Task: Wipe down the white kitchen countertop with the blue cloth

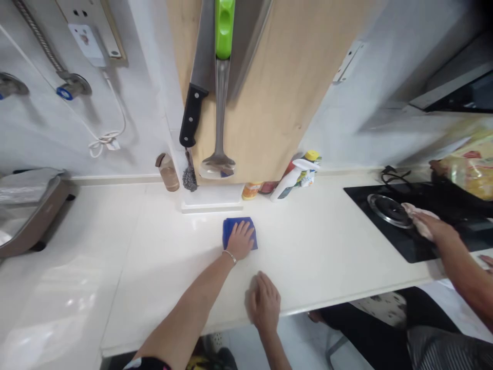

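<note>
A folded blue cloth [229,226] lies on the white counter. My left hand [241,240], with a bracelet at its wrist, rests flat on top of it, fingers spread. Part of the cloth is hidden under the palm. Nearer the counter's front edge, my right hand [266,303] leans on the bare surface with its fingers together and loosely curled. Nothing shows in it. It is apart from the cloth.
Close ahead, a wooden board [265,103] bears a knife [191,113] and a green-handled ladle [222,103]. Behind stand a spray bottle [287,182] and a brownish bottle [168,173]. At right, a co-worker's hand [435,226] holds a pale cloth on the black cooktop [408,246].
</note>
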`<state>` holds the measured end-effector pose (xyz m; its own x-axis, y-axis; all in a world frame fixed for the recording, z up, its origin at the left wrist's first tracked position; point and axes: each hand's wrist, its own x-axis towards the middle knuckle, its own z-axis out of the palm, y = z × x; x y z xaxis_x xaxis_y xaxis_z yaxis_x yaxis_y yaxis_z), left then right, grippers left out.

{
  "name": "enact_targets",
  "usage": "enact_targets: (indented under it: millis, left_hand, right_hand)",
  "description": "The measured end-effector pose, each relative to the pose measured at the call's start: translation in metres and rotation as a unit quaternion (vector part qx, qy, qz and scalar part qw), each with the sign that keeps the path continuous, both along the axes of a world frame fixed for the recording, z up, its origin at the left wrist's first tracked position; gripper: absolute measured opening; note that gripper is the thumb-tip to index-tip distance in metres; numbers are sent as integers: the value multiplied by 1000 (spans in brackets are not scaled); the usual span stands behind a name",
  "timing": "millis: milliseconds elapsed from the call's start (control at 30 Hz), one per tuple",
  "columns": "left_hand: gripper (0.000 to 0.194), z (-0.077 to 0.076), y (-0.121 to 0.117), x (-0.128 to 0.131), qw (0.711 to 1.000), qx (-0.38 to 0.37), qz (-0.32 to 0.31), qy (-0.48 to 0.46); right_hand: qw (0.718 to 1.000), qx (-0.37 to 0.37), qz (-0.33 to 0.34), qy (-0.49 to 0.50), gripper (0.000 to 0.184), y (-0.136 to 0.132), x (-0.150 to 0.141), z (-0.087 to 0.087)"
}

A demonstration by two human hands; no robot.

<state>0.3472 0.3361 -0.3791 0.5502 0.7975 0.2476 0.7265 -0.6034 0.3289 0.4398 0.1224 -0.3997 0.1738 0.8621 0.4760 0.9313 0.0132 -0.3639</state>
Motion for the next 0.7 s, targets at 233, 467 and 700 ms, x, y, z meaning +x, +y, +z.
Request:
enact_targets:
  millis: [233, 467, 700]
  left_hand:
    - [50, -9, 41, -33, 999, -1, -4, -33]
    - [48, -6, 23, -145, 998, 31, 23, -41]
    - [48, 1, 12, -280, 994, 52, 98, -19]
  right_hand:
    - [1000, 3, -14, 11, 37, -2, 4, -5]
    - [999, 34, -15, 4, 35, -3, 0, -7]
    - [999, 39, 8, -12, 40, -2, 6, -14]
